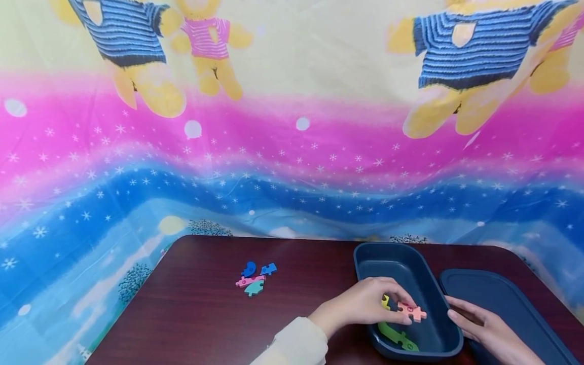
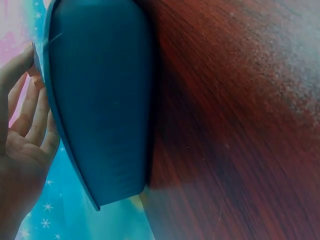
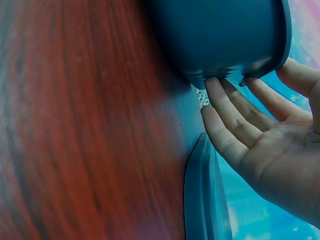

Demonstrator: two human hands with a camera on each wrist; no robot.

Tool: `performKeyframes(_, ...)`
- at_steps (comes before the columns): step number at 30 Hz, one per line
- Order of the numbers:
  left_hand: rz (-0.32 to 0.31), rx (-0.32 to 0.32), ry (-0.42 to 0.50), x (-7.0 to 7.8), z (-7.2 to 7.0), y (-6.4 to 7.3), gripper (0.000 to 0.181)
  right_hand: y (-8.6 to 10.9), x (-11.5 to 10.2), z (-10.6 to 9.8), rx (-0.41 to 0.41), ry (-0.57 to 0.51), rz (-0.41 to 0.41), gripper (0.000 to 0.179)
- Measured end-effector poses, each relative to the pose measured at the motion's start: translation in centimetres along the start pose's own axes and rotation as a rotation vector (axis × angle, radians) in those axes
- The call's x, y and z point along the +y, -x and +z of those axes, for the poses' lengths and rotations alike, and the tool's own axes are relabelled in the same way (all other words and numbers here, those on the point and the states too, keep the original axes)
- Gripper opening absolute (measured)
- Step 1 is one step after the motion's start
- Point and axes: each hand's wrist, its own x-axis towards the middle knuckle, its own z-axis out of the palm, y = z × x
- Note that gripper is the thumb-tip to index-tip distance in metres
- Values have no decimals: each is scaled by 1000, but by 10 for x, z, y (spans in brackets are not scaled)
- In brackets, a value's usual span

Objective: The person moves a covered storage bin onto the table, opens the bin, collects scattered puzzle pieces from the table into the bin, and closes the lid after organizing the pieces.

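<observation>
**One orange piece (image 1: 412, 312) held over a box (image 1: 397, 268)**

A left hand (image 1: 365, 304) pinches the jigsaw-shaped piece between fingers and thumb, above the open, round-cornered dark blue box. Its long axis slants slightly down to the right, the knobbed end pointing toward the right hand (image 1: 490, 329). The red mark on its face is too small to read. The right hand's fingers, loosely extended, touch the box's smooth side. A curved green piece (image 1: 397, 335) lies inside; a yellow piece (image 1: 386, 302) is partly hidden. Beside the box lies a lid (image 1: 502, 299); a teal piece (image 1: 254, 288) rests among others on the wood-grained surface (image 1: 182, 304).
</observation>
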Motion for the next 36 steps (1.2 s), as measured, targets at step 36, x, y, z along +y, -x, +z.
performKeyframes(36, 18, -5, -135, -16, 15, -18, 29, 1, -2, 1, -1, 4, -18, 80)
